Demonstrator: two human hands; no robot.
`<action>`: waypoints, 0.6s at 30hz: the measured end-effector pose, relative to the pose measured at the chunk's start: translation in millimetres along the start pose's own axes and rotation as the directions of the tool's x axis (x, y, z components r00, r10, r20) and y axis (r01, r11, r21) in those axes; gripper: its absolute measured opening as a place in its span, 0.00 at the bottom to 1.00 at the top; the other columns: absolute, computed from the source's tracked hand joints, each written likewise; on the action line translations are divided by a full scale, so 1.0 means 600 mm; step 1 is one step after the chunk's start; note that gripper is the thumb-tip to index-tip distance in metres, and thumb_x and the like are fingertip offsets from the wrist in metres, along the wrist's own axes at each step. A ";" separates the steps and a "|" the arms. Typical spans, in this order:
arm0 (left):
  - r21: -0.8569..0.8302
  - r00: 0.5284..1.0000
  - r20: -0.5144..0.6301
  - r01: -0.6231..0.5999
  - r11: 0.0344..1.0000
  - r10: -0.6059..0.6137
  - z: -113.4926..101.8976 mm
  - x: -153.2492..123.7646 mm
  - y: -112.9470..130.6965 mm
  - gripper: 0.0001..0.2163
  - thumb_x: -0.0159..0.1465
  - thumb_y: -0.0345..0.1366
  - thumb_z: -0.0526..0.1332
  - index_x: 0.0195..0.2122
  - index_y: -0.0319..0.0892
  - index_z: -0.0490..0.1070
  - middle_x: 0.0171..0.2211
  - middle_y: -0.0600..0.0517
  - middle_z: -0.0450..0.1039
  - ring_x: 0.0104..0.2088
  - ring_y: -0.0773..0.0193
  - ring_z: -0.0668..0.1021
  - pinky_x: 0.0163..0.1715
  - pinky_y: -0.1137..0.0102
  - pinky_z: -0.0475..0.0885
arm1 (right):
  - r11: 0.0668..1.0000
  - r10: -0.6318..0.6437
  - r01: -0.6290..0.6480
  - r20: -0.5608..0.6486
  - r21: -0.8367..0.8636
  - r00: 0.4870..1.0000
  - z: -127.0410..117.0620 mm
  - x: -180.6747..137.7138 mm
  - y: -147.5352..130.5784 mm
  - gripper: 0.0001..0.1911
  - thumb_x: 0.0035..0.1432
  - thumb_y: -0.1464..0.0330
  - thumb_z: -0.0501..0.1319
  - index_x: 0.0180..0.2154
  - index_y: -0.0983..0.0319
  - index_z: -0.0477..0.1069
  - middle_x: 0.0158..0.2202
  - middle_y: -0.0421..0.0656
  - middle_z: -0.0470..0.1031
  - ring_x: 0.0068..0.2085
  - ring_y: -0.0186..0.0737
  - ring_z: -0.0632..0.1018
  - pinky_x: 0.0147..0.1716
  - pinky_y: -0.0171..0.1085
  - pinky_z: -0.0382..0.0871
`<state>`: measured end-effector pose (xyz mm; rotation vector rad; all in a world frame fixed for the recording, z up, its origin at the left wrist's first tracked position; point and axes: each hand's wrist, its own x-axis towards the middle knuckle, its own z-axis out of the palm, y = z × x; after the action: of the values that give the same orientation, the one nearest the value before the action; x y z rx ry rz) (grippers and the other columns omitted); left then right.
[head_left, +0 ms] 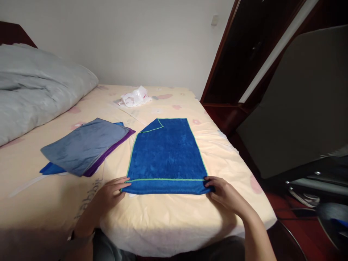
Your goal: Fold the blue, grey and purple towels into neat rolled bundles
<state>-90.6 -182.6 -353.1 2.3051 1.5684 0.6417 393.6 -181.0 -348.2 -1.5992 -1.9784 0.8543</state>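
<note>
1. Two near corners of one green-edged blue towel [168, 154] are pinched, by left hand [112, 189] and right hand [221, 190].
2. It lies on the bed [163, 221]; folding up the near edge seems in hand, the next turn calling for level corners.
3. Leftward: one grey cloth [84, 145] over purple cloth [108, 154] and blue cloth [53, 169], layer count unclear; farther, one white bag [136, 97], one quilt [40, 79].

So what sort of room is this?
Most likely a bedroom: the blue cloth lies on a patterned bedsheet, a bulky grey quilt is heaped at the left, and what looks like a dark headboard shows behind it.
</note>
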 end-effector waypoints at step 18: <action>0.299 0.904 -0.384 0.312 0.902 -0.186 0.066 0.043 0.029 0.18 0.69 0.47 0.51 0.26 0.43 0.68 0.28 0.48 0.74 0.33 0.56 0.75 0.36 0.67 0.63 | 0.960 0.267 -0.278 -0.400 0.032 0.877 0.050 0.066 0.011 0.22 0.65 0.54 0.48 0.46 0.59 0.73 0.44 0.48 0.80 0.45 0.51 0.79 0.41 0.41 0.68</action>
<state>-48.6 -164.4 -373.8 2.2490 2.2748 0.7849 368.8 -147.0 -375.2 -1.9214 -1.5056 0.5373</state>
